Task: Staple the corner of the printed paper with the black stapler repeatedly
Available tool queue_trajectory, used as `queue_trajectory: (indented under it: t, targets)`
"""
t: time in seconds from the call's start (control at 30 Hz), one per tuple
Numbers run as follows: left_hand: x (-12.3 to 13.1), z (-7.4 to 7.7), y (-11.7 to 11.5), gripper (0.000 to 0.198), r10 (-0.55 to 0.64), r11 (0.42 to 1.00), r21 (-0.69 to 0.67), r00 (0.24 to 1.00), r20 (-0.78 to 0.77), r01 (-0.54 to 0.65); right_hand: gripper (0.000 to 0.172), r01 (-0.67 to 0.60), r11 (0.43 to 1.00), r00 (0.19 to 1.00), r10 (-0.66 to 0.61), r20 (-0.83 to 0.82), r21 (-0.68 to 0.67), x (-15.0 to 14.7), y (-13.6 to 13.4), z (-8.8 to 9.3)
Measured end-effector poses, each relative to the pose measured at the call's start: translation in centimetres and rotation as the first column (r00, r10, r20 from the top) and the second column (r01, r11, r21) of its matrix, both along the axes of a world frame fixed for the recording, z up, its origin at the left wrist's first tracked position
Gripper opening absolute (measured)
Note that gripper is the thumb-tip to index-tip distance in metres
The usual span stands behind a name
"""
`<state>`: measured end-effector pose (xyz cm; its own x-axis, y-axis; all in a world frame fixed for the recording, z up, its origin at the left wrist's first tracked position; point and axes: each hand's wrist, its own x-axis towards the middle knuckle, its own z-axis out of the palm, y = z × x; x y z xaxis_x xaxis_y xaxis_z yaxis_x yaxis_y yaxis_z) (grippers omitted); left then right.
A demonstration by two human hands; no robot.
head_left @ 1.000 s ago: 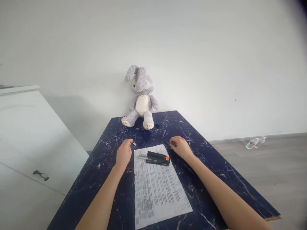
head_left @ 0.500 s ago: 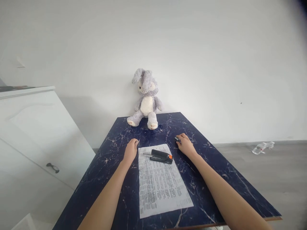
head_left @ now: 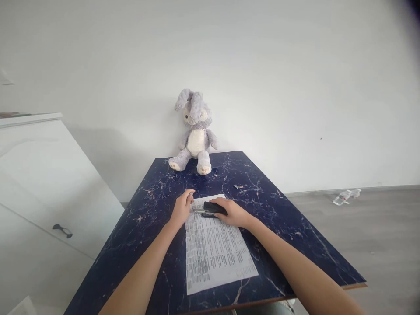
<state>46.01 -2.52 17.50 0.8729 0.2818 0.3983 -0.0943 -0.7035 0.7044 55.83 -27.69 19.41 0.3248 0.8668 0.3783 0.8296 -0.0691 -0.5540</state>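
Fingers [head_left: 220,201] of the right hand [head_left: 236,213] curve over the rear of a long black stapler [head_left: 210,207], with the thumb along its near side, so the grip is closed around it. From where I stand, the stapler lies across the upper part of a white paper sheet [head_left: 221,251] covered in dark print, and its thin silver metal rail [head_left: 197,211] juts out toward the left hand [head_left: 182,209]. That hand is just beside the sheet's upper left edge, its fingers bent inward; something small may sit at the tips, but I cannot tell. Lines of text fill the page, too small and blurred for me to read.

Beyond the right hand, a small grey piece [head_left: 236,187] rests on the dark blue, marble-patterned table [head_left: 275,258]. At the far end sits a grey plush rabbit [head_left: 197,142] with a cream belly. Off to the right, a clear plastic bottle [head_left: 341,197] with a touch of red lies on the grey floor [head_left: 348,236]. To the left stands a white cabinet [head_left: 42,175] with a dark handle [head_left: 62,230].
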Motion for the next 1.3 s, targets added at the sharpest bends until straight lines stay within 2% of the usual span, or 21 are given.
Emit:
queue_trajectory:
  t: [0.2, 0.33, 0.47, 0.63, 1.0, 1.1, 1.2, 1.3]
  targets:
    - [-0.3, 0.7, -0.8, 0.034, -0.046, 0.996, 0.075, 0.997, 0.054, 0.042, 0.044, 0.103, 0.994, 0.995, -0.103, -0.015, 0.037, 1.1, -0.1, -0.9]
    - [-0.3, 0.7, -1.0, 0.03, -0.055, 0.994, 0.094, 0.998, 0.026, 0.052, 0.046, 0.085, 0.996, 0.996, -0.086, 0.011, 0.028, 1.4, -0.1, -0.7]
    - [-0.2, 0.6, -1.2, 0.034, -0.082, 0.985, 0.154, 0.996, -0.015, 0.084, 0.046, 0.076, 0.997, 0.997, -0.077, 0.011, 0.015, 1.6, -0.2, -0.6]
    - [-0.3, 0.8, -1.5, 0.038, -0.047, 0.983, 0.178, 0.998, -0.032, 0.052, 0.048, 0.059, 0.998, 0.998, -0.06, 0.014, 0.03, 1.8, -0.3, -0.9]
    - [-0.2, 0.7, -1.6, 0.018, -0.101, 0.952, 0.29, 0.995, -0.005, 0.098, 0.048, 0.039, 0.998, 0.999, -0.039, 0.007, 0.042, 1.9, -0.3, -0.9]
    - [-0.1, 0.6, -1.6, 0.018, -0.144, 0.955, 0.264, 0.989, 0.024, 0.133, 0.048, 0.038, 0.998, 0.999, -0.039, 0.008, 0.041, 1.9, -0.3, -0.8]
    - [-0.4, 0.9, -1.8, 0.025, -0.11, 0.978, 0.179, 0.994, 0.025, 0.104, 0.047, 0.032, 0.999, 0.999, -0.032, 0.007, 0.041, 1.9, -0.4, -0.8]
    - [-0.5, 1.1, -2.1, 0.029, -0.103, 0.977, 0.191, 0.994, 0.03, 0.096, 0.046, 0.027, 0.998, 1.0, -0.027, 0.002, 0.048, 1.9, -0.4, -0.7]
